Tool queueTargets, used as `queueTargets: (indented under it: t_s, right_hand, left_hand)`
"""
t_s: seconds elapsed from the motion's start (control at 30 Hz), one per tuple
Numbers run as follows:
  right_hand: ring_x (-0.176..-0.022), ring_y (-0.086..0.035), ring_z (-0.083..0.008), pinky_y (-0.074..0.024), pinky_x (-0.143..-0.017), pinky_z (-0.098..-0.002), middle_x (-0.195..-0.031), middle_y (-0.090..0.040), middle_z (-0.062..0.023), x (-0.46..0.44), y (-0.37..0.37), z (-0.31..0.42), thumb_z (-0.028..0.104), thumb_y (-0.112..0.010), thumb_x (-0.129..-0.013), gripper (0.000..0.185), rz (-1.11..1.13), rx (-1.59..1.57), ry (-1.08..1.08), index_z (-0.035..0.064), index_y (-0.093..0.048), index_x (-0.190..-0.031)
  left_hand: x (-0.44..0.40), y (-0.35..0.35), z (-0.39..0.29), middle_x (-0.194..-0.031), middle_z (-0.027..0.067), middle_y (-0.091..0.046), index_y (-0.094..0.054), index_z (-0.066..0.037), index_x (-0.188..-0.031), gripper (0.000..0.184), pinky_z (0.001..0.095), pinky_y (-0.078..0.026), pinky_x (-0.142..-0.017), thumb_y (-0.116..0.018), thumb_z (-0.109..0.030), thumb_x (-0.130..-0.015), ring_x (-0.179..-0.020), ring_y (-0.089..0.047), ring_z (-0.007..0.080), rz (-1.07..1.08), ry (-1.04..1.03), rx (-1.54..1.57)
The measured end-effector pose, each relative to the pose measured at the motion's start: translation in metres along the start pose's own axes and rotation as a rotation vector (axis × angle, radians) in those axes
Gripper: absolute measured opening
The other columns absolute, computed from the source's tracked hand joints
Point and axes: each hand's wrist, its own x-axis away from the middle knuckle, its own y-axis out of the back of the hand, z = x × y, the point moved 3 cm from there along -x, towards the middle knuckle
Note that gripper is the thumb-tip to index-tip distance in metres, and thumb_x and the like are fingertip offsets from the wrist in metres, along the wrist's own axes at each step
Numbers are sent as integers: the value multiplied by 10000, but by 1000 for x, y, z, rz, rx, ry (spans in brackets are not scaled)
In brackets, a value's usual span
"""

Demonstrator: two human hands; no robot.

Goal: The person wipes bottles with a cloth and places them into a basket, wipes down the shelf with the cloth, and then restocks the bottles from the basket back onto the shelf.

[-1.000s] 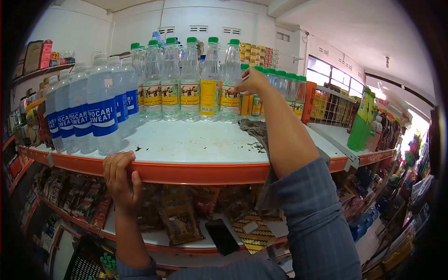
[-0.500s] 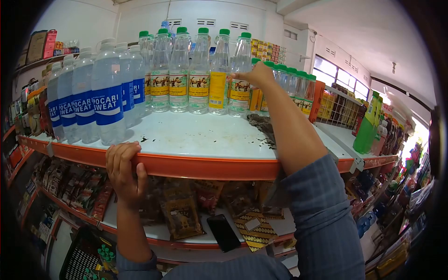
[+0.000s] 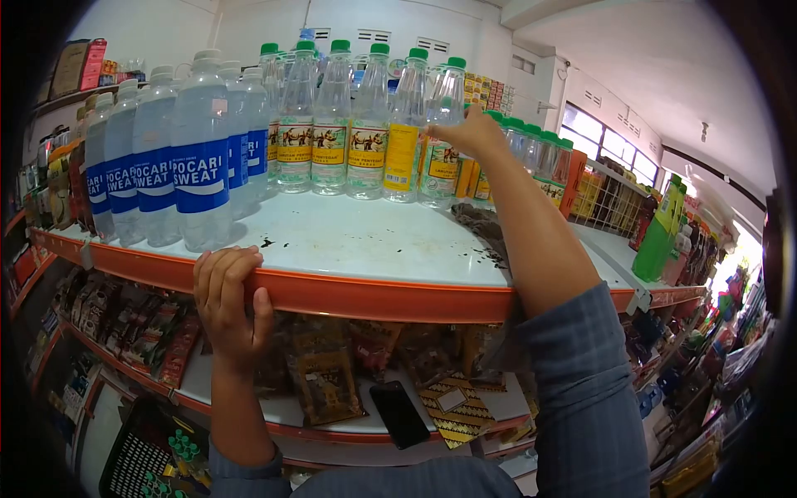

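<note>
My left hand [image 3: 230, 303] rests on the orange front edge of the shelf [image 3: 374, 295], its fingers curled over the rim. My right hand [image 3: 465, 133] reaches to the rightmost tall green-capped bottle [image 3: 442, 170], with thumb and fingers around its upper part. A row of similar clear bottles [image 3: 366, 158] with rhino labels stands to its left; one shows a yellow side label. Below my right hand a dark grey cloth [image 3: 481, 226] lies on the shelf, partly behind my forearm. Dark crumbs dot the white surface.
Blue-labelled bottles [image 3: 201, 174] stand at the left. Shorter green-capped bottles [image 3: 544, 158] are behind my right arm, and a green bottle [image 3: 662, 232] is farther right. Packets [image 3: 324, 378] and a black phone [image 3: 399, 414] lie on the lower shelf. A black basket [image 3: 137, 456] stands at lower left.
The view has shifted, so the bottles appear higher and farther right. The rightmost tall bottle has turned slightly under my right hand. My left hand stays on the shelf edge.
</note>
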Motion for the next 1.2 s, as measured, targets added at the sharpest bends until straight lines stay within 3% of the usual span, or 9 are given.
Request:
queueTargets:
  t_s: [0.03, 0.13, 0.37, 0.43, 0.63, 0.77, 0.97, 1.03, 1.2]
  right_hand:
    - [-1017, -589, -304, -477, -844, -349, -1103, -575, -238, 5, 3, 5, 479, -791, -574, 1010, -111, 146, 35, -75, -336, -1285]
    - [-1061, -564, -313, -476, -859, -353, -1125, -554, -258, 9, 5, 11, 469, -808, -559, 1042, -73, 108, 41, -95, -309, -1279]
    - [-1045, -568, -292, -503, -800, -334, -1134, -548, -230, -17, -3, -13, 386, -844, -540, 937, -8, -55, 62, -72, -370, -1206]
    - [-877, -595, -210, -522, -640, -284, -1036, -531, -150, -18, -6, -17, 160, -826, -617, 774, 75, -250, 47, 1, -381, -1229]
    - [-901, -590, -224, -537, -664, -293, -1107, -481, -132, -12, -4, -16, 22, -737, -691, 710, 229, -459, -53, 17, -354, -1289]
    - [-926, -583, -225, -542, -681, -295, -1099, -485, -127, -6, -1, -12, 43, -741, -691, 756, 242, -458, -50, 26, -330, -1325]
    - [-868, -605, -179, -555, -617, -313, -965, -596, -97, 7, 6, 0, 172, -815, -627, 731, 117, -408, -59, 13, -418, -1220]
    - [-970, -572, -235, -561, -676, -335, -1012, -497, -109, 15, 6, 4, 174, -795, -669, 853, 123, -277, -29, 59, -285, -1343]
    - [-972, -569, -242, -560, -711, -350, -1087, -458, -143, 4, 0, -7, 143, -782, -687, 893, 158, -376, -42, 123, -208, -1371]
  left_hand:
    - [0, 0, 0, -1037, 99, -580, -546, -56, -1002, 256, 442, -294, -992, -465, -181, -793, -1027, -512, 276, 3, 3, 1]
    - [0, 0, 2, -1035, 95, -581, -546, -57, -1007, 263, 440, -293, -992, -465, -188, -795, -1028, -511, 275, 13, 8, 6]
    - [1, 1, 3, -1036, 93, -583, -550, -59, -1021, 283, 440, -284, -1003, -477, -205, -790, -1040, -508, 273, 23, 14, 21]
    - [1, 2, 3, -1039, 92, -583, -551, -60, -1023, 286, 441, -282, -1005, -482, -207, -787, -1042, -507, 272, 17, 14, 14]
    - [2, 2, 4, -1041, 79, -583, -557, -65, -1025, 298, 431, -284, -1007, -501, -218, -775, -1039, -508, 262, 9, 12, 19]
    - [3, 2, 5, -1042, 75, -582, -560, -68, -1021, 294, 425, -289, -1006, -507, -216, -772, -1037, -508, 257, -7, 12, 31]
    - [4, 0, 8, -1038, 73, -582, -567, -70, -1016, 295, 421, -294, -1007, -507, -226, -773, -1035, -509, 253, -34, -12, 34]
    - [6, -2, 8, -1037, 72, -582, -574, -70, -1008, 293, 421, -297, -1005, -504, -235, -776, -1031, -511, 252, -46, -14, 19]
    - [7, -3, 10, -1025, 69, -584, -582, -72, -995, 284, 420, -303, -996, -494, -237, -782, -1013, -520, 250, -50, -10, 24]
